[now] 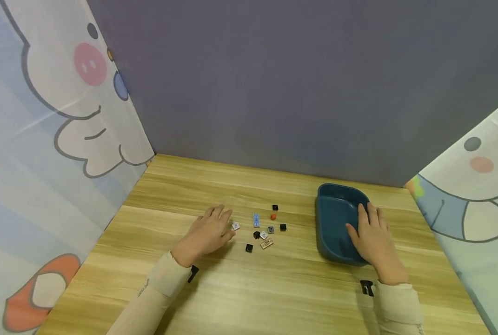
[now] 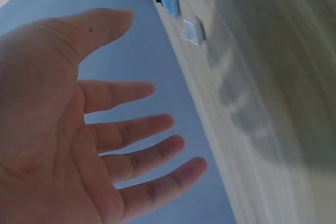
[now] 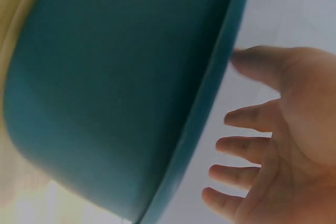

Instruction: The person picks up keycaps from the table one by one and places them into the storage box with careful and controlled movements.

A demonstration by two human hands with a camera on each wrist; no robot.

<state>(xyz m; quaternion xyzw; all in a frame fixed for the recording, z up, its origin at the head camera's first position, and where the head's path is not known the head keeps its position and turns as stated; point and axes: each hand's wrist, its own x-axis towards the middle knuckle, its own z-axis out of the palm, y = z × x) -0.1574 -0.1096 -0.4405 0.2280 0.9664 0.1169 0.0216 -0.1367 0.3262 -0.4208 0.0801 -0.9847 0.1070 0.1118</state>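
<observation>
Over the table, just left of a group of small toy-brick pieces, my left hand (image 1: 207, 232) hovers with fingers spread and nothing in it. Nearest to it lies a small white printed tile (image 1: 235, 226), also seen as a pale square tile (image 2: 193, 32) in the left wrist view. Around it are a blue printed tile (image 1: 255, 220), an orange piece (image 1: 273, 217), a tan tile (image 1: 267, 243) and several black pieces such as a black square (image 1: 249, 248). My right hand (image 1: 373, 236) is above the right rim of a teal bin (image 1: 322, 223), fingers extended; whether it touches is unclear.
The wooden table (image 1: 240, 298) meets a grey panel (image 1: 299, 83) at the back. Cartoon-print curtains (image 1: 27, 177) hang at both sides. Black straps (image 1: 367, 287) show at the wrists. The bin stands right of the small pieces.
</observation>
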